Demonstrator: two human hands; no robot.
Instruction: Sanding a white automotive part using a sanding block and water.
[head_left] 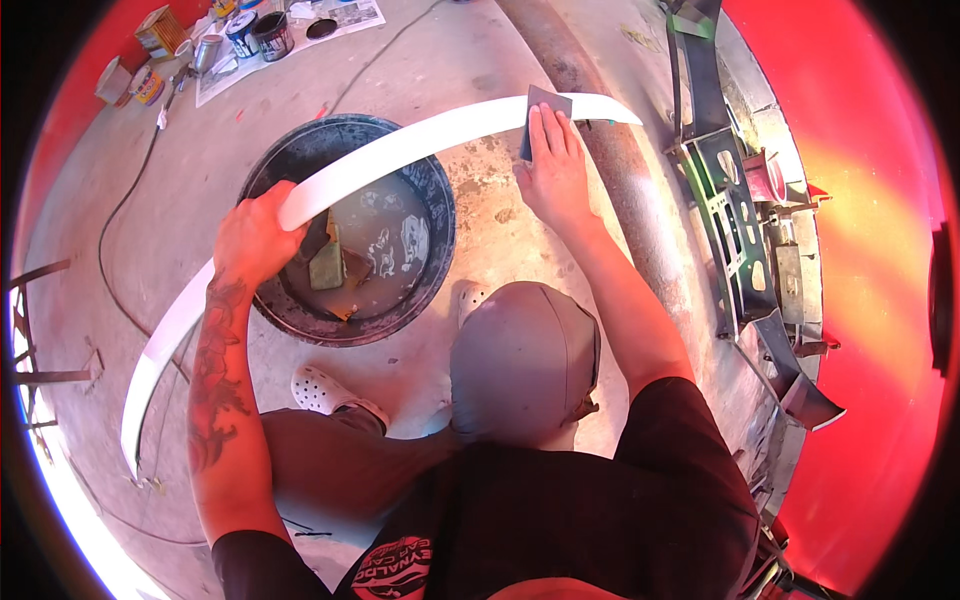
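A long, curved white strip [430,134], like a piece of car trim, arcs over a round black tub [447,230] and reaches down to the lower left. My left hand [258,235] is closed around the strip above the tub's left rim. Near its far right end, my right hand [555,160] presses a dark grey sheet of sandpaper [540,97] onto the white surface, fingers stretched along it. Cloudy water lies in the tub, along with a greenish block [326,262] and some dark scraps, partly hidden by my left hand.
Paint cans [272,35], tubs and a brush stand on and beside paper at the far left. A cable [115,225] crosses the concrete floor. Dark vehicle parts [735,215] line the right side along a red panel [870,300]. My knee [525,365] is below the tub.
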